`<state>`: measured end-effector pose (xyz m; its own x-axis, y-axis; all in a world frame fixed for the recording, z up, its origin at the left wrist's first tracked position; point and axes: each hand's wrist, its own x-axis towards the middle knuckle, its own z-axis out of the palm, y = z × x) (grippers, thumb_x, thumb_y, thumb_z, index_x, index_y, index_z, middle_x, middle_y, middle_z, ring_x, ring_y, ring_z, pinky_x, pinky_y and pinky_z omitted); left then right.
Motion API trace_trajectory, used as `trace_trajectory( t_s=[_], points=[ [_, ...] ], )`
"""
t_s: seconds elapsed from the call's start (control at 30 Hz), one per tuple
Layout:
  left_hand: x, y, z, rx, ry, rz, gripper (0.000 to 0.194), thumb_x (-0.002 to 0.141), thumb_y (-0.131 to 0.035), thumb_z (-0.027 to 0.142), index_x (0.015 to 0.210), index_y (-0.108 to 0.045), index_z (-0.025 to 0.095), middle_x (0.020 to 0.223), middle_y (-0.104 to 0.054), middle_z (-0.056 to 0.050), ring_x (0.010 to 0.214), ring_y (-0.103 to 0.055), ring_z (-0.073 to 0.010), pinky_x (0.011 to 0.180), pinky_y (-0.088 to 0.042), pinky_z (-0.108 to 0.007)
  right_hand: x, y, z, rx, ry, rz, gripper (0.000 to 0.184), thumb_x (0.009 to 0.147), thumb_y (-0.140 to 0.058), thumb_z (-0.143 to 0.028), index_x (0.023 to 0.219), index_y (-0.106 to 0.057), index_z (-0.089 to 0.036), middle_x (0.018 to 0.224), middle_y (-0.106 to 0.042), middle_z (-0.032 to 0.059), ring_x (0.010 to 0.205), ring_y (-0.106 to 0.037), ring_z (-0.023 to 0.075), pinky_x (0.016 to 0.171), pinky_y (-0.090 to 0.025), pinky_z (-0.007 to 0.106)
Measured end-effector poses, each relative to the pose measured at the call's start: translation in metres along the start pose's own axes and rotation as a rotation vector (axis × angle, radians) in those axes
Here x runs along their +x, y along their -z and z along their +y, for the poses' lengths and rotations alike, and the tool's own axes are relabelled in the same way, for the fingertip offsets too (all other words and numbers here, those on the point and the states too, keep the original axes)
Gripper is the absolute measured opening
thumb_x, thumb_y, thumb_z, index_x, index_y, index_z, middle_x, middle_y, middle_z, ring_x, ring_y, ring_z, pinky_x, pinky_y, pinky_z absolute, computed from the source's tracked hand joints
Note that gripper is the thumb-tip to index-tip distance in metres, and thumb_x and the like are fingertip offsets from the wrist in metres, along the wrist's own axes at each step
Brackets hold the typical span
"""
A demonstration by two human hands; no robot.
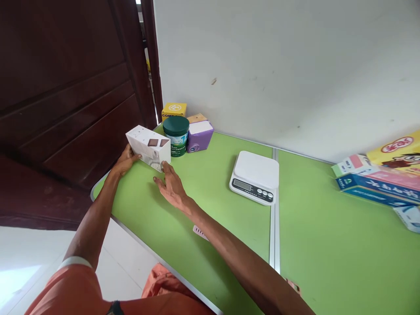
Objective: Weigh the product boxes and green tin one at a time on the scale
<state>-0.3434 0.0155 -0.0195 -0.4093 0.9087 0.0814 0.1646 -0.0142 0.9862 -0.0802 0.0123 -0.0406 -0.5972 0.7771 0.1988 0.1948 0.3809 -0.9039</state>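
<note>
Orange sleeve (77, 284) and bare forearms come nearest, reaching over the green surface (311, 240). At its far left end, by the dark door (62, 87), lies a white printed carton (147, 146). Left hand (124, 162) is clamped on the carton's left end, thumb on the near face; right hand (172, 186) is spread, thumb apart, fingertips at the lower right corner, whether pressing or only brushing I cannot tell.

With only one end firmly gripped, the carton could pivot or slip. A swing away from the body might knock the green-lidded tub (177, 138) into the purple pack (201, 138) and yellow box (174, 108) by it. A slide leftward could tip it off the surface's edge. The right forearm, low over a pink slotted card (199, 232), might drag that along.
</note>
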Motion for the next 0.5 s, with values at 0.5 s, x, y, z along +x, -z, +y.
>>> trace_trajectory(
  t_s=[0.5],
  points=[
    [0.045, -0.087, 0.006, -0.170, -0.067, 0.270, 0.045, 0.057, -0.091, 0.036, 0.094, -0.070, 0.021, 0.091, -0.078, -0.001, 0.096, -0.074, -0.0255, 0.093, -0.061, -0.039, 0.002, 0.017, -0.020, -0.092, -0.037, -0.144, 0.078, 0.107, -0.065, -0.036, 0.176, -0.035, -0.014, 0.183, -0.039, 0.0186, 0.171, -0.036, 0.0347, 0.143, -0.028, 0.054]
  ],
)
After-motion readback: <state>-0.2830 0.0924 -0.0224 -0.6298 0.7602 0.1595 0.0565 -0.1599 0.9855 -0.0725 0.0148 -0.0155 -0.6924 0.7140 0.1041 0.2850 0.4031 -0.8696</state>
